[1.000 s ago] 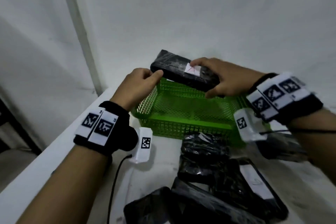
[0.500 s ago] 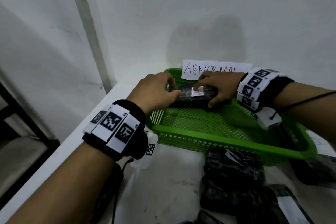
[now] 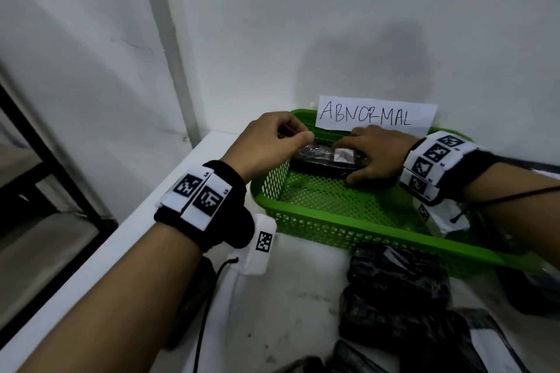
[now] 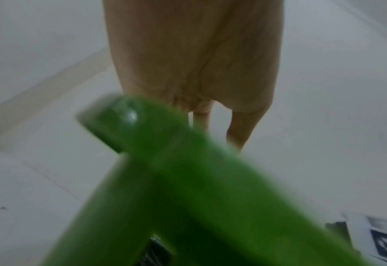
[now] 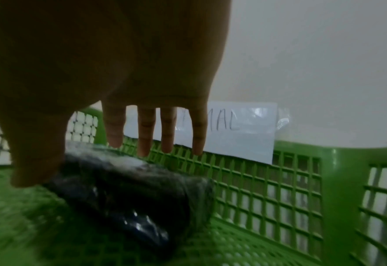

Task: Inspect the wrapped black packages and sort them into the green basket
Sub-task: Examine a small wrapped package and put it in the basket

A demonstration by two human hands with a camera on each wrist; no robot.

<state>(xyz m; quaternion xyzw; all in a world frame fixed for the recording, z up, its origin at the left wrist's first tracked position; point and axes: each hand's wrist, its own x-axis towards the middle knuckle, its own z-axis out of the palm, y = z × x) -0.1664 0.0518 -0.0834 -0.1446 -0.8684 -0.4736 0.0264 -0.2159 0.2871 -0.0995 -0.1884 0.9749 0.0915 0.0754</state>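
Hands [image 3: 377, 152] lowered, package [image 3: 321, 157] in basket [image 3: 357, 230]

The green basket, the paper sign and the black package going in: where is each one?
green basket [image 3: 357, 235]: head view, on its near rim.
paper sign [image 3: 375, 115]: head view, on the handwritten word ABNORMAL.
black package [image 3: 318, 157]: head view, on its wrapped top between the hands.

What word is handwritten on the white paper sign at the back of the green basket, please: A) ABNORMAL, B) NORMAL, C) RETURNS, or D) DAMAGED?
A: the head view shows the paper sign on the far rim of the green basket reading ABNORMAL.
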